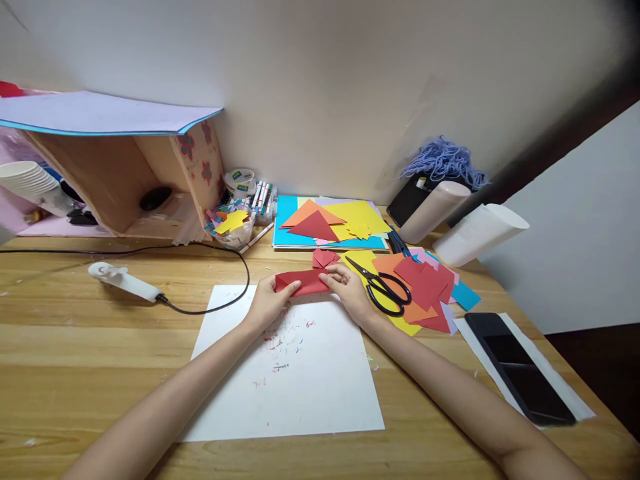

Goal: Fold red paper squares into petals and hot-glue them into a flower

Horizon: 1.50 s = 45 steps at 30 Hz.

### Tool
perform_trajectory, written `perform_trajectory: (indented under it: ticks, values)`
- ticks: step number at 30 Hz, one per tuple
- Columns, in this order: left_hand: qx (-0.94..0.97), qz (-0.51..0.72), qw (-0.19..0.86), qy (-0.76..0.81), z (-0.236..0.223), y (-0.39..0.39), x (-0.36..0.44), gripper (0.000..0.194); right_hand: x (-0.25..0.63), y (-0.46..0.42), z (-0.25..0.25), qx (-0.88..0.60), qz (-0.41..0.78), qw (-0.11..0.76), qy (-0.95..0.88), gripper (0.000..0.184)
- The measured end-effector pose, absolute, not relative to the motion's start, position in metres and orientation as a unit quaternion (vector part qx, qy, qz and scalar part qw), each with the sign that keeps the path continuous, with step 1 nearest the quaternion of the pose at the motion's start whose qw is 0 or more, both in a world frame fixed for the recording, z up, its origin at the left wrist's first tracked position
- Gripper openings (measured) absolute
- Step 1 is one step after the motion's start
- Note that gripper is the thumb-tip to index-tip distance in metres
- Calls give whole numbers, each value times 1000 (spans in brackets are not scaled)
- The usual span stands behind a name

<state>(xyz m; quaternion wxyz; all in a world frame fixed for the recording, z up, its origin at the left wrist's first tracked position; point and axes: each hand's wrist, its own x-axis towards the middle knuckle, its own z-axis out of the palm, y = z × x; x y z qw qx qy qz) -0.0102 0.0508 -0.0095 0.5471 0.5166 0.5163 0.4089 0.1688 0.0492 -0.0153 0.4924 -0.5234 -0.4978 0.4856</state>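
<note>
Just below frame centre, the left hand (267, 300) and right hand (351, 293) pinch the red paper (309, 281) at opposite ends; likely mid-folding, the next move calling for an even crease.

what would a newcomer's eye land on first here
Probably the folded red paper, held between the left hand and right hand over the far edge of the white sheet. Then perhaps the black-handled scissors on the coloured papers to the right. Behind, a flower-patterned box stands at the left, blue yarn at the right.
</note>
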Motion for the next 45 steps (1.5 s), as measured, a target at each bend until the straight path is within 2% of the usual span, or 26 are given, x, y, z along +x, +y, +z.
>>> perform_trajectory:
  ticks: [21,31,37,41,45]
  values:
    - [506,408,560,514,-14,51,-10,45,169,48,-16,-538,456,495,-508,33]
    - [522,396,548,521,-11,51,-10,41,167,48,-14,-544,445,492,-515,33]
    - [597,264,591,475,3,63,-25,32,168,49,-18,-526,438,481,-548,30]
    - [687,185,542,447,11,66,-31,27,167,47,-21,-498,464,447,-580,25]
    - [751,202,443,447,13,60,-25,35,168,47,-19,-476,489,437,-586,23]
